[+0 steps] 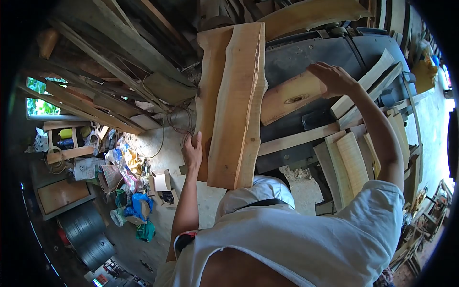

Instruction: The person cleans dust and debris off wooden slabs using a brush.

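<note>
Wood (234, 110) (long, wavy-edged) extends rightward from the left hand (192, 152).

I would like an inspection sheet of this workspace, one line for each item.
Surface: dark work surface, partly covered by wood.
Job's things: overlapping wide slabs; plank with dark knot, right of them.
Clutter: plastic bags and other loose items, floor at left.
Hands: left hand at the slabs' left edge; right hand open at the plank's right end, contact unclear.
Cables: thin cord or wire, left of slabs.
Surroundings: shorter boards at right.
</note>
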The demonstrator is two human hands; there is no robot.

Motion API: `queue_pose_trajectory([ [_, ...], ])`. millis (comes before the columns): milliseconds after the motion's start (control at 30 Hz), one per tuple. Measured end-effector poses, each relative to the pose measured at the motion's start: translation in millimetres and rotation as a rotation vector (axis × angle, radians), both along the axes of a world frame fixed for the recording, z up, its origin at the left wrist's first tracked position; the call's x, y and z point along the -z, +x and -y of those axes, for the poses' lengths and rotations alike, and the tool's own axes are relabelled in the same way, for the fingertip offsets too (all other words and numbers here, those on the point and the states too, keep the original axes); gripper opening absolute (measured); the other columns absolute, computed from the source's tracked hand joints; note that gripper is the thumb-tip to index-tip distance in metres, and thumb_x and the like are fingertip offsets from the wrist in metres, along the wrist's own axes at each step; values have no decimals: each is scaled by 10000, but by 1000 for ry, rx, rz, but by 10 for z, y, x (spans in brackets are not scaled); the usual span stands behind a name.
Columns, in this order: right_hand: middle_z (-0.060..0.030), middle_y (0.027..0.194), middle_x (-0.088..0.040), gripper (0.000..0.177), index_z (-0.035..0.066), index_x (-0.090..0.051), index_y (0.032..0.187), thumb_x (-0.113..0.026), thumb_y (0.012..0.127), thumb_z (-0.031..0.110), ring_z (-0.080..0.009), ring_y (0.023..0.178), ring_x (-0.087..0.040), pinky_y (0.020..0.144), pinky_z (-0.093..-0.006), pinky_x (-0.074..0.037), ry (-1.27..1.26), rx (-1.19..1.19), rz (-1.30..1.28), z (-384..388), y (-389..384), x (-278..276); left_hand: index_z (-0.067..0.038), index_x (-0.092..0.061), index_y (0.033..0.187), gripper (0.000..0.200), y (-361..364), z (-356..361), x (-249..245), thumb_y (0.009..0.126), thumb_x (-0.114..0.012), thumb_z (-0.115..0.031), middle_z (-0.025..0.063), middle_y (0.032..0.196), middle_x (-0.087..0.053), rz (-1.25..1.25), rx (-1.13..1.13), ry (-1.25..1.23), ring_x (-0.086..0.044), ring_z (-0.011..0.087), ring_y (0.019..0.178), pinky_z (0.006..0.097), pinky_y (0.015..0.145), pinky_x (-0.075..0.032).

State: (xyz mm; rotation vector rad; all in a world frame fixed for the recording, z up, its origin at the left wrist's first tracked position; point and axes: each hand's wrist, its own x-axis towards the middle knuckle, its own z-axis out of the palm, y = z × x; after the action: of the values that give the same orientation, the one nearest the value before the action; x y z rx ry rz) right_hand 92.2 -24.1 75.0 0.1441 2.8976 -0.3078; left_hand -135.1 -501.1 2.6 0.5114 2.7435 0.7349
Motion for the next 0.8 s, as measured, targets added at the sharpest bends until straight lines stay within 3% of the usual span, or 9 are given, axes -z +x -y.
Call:
queue_pose_trajectory([
  [67, -120, 1349, -471, 959, 34, -421, 1330, -855, 480, 118, -282, 1270, -459, 1008, -383, -448, 94, -81, -79, -323, 33, 221, 53, -614, 1050, 622, -26, -2, 5, 918, -513, -546, 311, 994, -630, 38, -20, -13, -589, 471, 998, 477, 825, -471],
  [133, -88, 1346, -460, 936, 59, -412, 1329, -839, 498, 114, -257, 1293, -437, 997, -373, -461, 166, 32, -10, -668, 100, 329, 46, -619, 1089, 654, -46, 58, 77, 908, -507, -572, 311, 1014, -633, -19, -17, -28, -597, 470, 993, 483, 822, -478],
  [233, -138, 1392, -403, 1069, 68, -306, 1428, -834, 498, 100, -297, 1326, -391, 1042, -379, -426, 350, 160, 80, -1295, 496, 545, 48, -621, 1106, 683, -5, -41, -109, 901, -501, -593, 311, 1023, -636, 59, -60, -83, -609, 468, 978, 488, 815, -486],
  [400, -169, 1385, -401, 1148, 113, -241, 1477, -827, 491, 163, -344, 1314, -389, 1080, -409, -374, 221, 330, 151, -1282, 535, 505, 24, -640, 1056, 655, 42, 20, 158, 903, -497, -596, 288, 910, -659, -85, -50, -30, -632, 462, 895, 488, 756, -496],
  [533, -178, 1307, -457, 997, 117, -310, 1444, -798, 585, 244, -374, 1231, -453, 1040, -420, -399, 216, 365, 253, -1275, 425, 368, 26, -634, 981, 640, 147, -167, -21, 906, -496, -594, 281, 833, -656, -74, -32, 27, -639, 457, 832, 493, 706, -489],
  [633, -178, 1328, -458, 796, 100, -386, 1398, -745, 715, 295, -359, 1226, -468, 1032, -441, -394, -85, 616, 220, -1705, 196, 396, 34, -624, 945, 617, 173, -251, -55, 911, -510, -572, 286, 814, -648, -82, -9, 39, -638, 456, 817, 491, 692, -486],
  [667, -178, 1328, -458, 796, 100, -386, 1398, -745, 715, 295, -359, 1226, -468, 1032, -441, -394, -84, 611, 224, -1782, 130, 360, 36, -620, 928, 603, 214, -264, -50, 914, -518, -559, 289, 810, -644, -70, 13, 47, -637, 456, 816, 488, 688, -485],
  [733, -192, 1385, -435, 830, 57, -364, 1410, -743, 732, 350, -356, 1267, -442, 1042, -440, -384, 128, 293, 80, -1709, 144, 303, 36, -615, 910, 591, 338, -285, -20, 916, -523, -548, 290, 797, -640, -66, 37, 73, -636, 458, 806, 486, 675, -484],
  [800, -190, 1442, -380, 1027, 49, -322, 1439, -809, 619, 429, -351, 1318, -397, 1083, -427, -340, 21, 296, 297, -1364, 73, 171, 36, -611, 892, 580, 399, -388, -17, 919, -528, -537, 291, 783, -636, -79, 85, 127, -634, 461, 797, 484, 662, -482],
])
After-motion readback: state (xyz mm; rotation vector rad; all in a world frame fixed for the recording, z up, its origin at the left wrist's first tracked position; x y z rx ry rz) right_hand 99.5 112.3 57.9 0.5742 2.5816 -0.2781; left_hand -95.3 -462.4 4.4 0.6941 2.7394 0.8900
